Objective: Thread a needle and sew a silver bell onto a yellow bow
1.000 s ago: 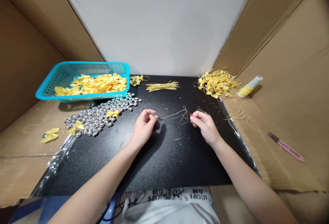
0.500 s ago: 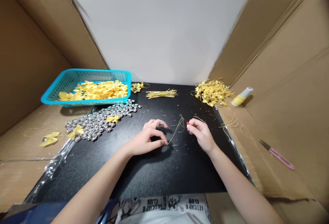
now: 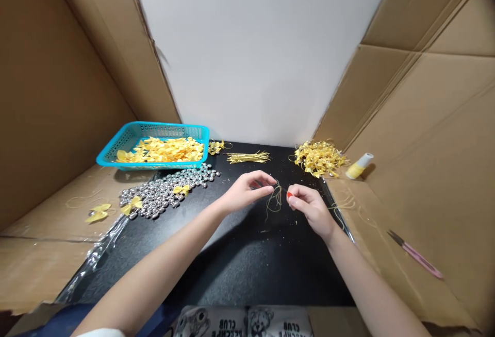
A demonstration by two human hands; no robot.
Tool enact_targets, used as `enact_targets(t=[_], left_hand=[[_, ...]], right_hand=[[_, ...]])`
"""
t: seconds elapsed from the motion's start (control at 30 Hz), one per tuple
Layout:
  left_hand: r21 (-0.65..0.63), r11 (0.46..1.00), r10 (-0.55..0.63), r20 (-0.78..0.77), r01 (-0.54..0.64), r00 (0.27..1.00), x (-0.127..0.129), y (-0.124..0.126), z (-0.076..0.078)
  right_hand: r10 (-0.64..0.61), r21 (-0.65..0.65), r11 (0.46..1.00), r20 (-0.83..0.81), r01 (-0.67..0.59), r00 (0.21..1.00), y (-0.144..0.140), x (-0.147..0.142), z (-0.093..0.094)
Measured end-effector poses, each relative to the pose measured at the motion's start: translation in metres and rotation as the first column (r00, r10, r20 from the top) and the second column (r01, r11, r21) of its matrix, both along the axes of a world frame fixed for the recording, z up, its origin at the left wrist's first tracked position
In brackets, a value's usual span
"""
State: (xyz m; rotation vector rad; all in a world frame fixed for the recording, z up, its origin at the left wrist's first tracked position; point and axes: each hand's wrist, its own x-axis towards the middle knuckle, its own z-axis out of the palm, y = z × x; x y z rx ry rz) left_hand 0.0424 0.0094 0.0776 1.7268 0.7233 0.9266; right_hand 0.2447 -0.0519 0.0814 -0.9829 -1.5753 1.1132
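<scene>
Gold cord [image 3: 275, 199] hangs in a small loop between the two hands, just above the black mat [image 3: 247, 265]. The left hand [image 3: 247, 194] pinches one end of the cord between thumb and fingertips, and the right hand [image 3: 309, 208] pinches the other end the same way, its nails painted red; the hands are near each other with only the loop between them. Nothing lies between the hands and the mat below but a scatter of tiny gold clippings. Left of the cord a heap of silver beads [image 3: 170, 192] spreads over the mat, with a few yellow bows [image 3: 133, 204] on it and beside it. Beyond the beads, farther left of the cord, a blue basket [image 3: 116, 155] holds more yellow bows. Behind the cord, at the far edge of the mat, lies a bundle of cut gold strands [image 3: 248, 157]. Right of that bundle, beyond the cord, sits a tangled yellow pile [image 3: 319, 156], and a small bottle [image 3: 359, 165] lies tipped on the cardboard just past it. Well right of the cord, pink snips [image 3: 415, 254] lie on the cardboard. Cardboard walls [image 3: 433, 120] stand on both sides.
</scene>
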Motion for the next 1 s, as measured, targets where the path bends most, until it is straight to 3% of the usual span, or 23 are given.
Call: enact_targets(t=[0.17,0.27,0.63,1.0], left_hand=[[-0.116,0.960,-0.227,0.222,0.257,0.948,0.019,0.003,0.007],[-0.132,0.932,-0.292,0.278,0.338,0.915,0.021,-0.002,0.009],[-0.135,0.949,-0.238,0.290,0.285,0.927,0.014,-0.016,0.021],[-0.104,0.958,-0.236,0.250,0.268,0.939,0.011,-0.023,0.018]], right_hand=[[0.001,0.034,0.999,0.003,-0.001,1.000,-0.002,0.001,0.009],[0.002,0.045,0.999,-0.005,-0.002,1.000,-0.004,0.002,0.012],[0.019,0.056,0.998,-0.023,-0.017,1.000,-0.009,-0.005,0.019],[0.048,0.071,0.997,-0.067,-0.043,0.997,-0.011,-0.009,0.022]])
